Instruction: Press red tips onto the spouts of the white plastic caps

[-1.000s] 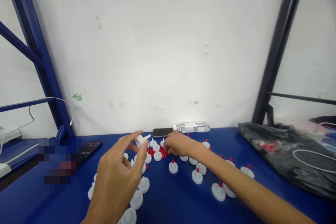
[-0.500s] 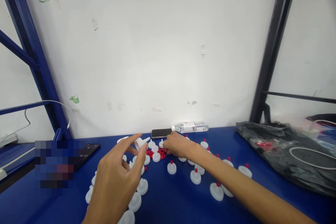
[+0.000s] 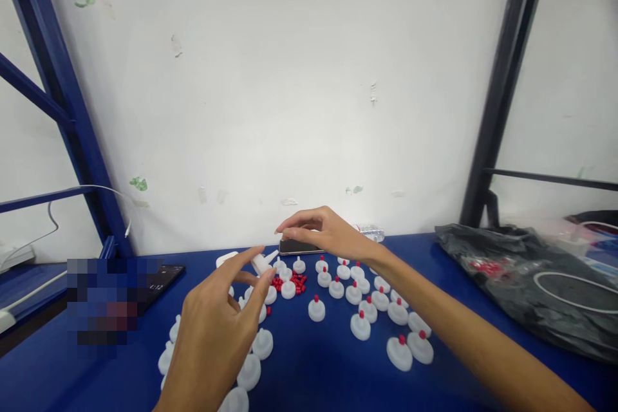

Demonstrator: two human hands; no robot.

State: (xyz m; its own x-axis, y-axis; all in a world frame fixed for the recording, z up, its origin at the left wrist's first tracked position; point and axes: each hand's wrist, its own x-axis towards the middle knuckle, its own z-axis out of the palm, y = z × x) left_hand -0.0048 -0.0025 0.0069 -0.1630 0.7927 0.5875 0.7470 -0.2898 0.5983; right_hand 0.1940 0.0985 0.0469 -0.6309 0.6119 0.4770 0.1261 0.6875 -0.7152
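My left hand (image 3: 215,315) pinches a white nozzle cap (image 3: 262,263) between thumb and fingers, its thin spout tilted up to the right. Just beyond it, my right hand (image 3: 321,230) hovers in front of the wall with its fingertips drawn together; whatever they hold is too small to make out. Below the right hand lies a pile of small red tips (image 3: 298,284). White nozzle caps without red tips (image 3: 262,343) stand around and behind my left hand, partly hidden by it. Several white caps with red tips on their spouts (image 3: 360,326) stand on the right.
A dark phone (image 3: 302,246) and a clear plastic bottle (image 3: 371,233) lie by the wall, partly behind my right hand. Another phone (image 3: 161,280) is at the left, beside a blurred patch. A black plastic bag (image 3: 512,290) covers the right side of the blue table (image 3: 309,373).
My right hand has risen from beside the red tips and moved left and up, towards the cap in my left hand. More red-tipped caps now show. The left hand has hardly moved.
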